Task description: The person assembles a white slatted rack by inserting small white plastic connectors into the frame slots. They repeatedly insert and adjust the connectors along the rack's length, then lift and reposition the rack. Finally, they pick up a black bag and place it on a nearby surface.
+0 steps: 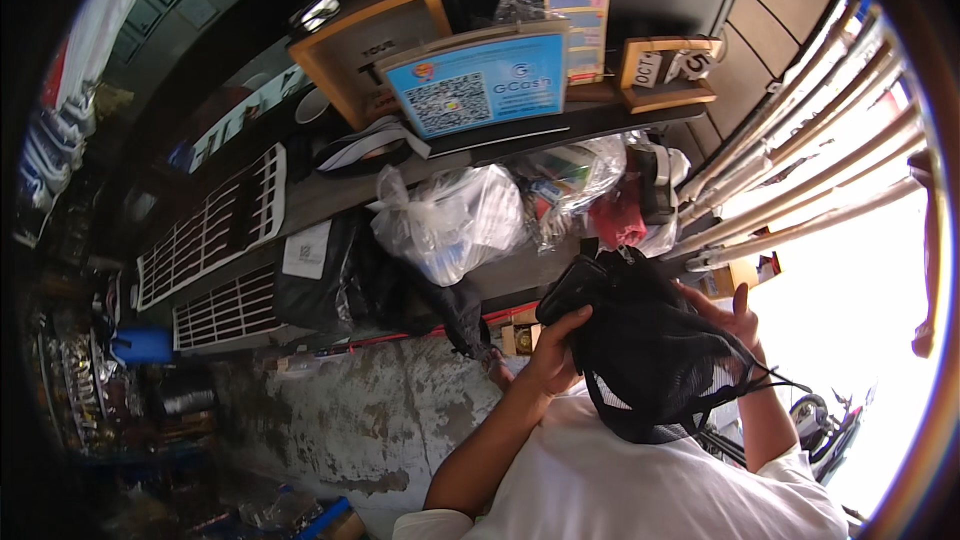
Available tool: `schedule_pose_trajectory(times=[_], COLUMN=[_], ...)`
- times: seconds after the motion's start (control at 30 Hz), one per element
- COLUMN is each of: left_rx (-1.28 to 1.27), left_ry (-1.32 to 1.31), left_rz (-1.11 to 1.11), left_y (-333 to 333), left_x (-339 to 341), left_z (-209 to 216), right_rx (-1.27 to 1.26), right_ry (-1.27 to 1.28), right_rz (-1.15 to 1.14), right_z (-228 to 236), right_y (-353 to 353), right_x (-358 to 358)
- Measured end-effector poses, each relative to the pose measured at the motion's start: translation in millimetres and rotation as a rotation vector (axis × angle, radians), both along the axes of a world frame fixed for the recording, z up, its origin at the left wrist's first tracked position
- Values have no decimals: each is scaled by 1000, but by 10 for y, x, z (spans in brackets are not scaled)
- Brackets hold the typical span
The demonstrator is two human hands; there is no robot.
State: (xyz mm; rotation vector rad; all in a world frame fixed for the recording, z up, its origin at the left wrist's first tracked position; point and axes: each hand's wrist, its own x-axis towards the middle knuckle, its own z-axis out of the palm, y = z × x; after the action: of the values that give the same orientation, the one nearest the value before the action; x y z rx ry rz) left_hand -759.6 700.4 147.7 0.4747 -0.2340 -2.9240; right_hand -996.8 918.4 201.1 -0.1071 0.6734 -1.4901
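Note:
A black bag with mesh panels, a zipper near its top and thin cords at its right is held up in front of my white shirt. At its left side my left hand grips it, thumb pressed on the black fabric. My right hand is at the bag's right edge, fingers bent against it and partly hidden behind it. Just beyond the bag, clear plastic bags with contents, one of them white, lie on the dark shelf.
On the upper shelf stand a blue code sign, a wooden frame and a wooden block calendar. Long wrapped poles lean at the right. White grid racks hang at the left; a motorcycle is outside.

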Motion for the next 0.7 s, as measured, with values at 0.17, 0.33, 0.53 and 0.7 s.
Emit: schedule_pose_trajectory(times=[0.17, 0.33, 0.53, 0.7], left_rx=[25, -169, -410, -464], left_ry=[-20, -218, -342, -315], left_rz=[-265, -356, -348, -106], left_y=[-119, -401, -837, -1174], left_x=[-281, -475, -599, -675], left_z=[147, 395, 462, 259], right_rx=[-67, 25, 39, 21], right_ry=[361, 545, 238, 272], right_rz=[171, 2, -222, -234], right_z=[187, -13, -215, -333], right_y=[-164, -256, -664, -1243], right_x=[-51, 178, 622, 426])
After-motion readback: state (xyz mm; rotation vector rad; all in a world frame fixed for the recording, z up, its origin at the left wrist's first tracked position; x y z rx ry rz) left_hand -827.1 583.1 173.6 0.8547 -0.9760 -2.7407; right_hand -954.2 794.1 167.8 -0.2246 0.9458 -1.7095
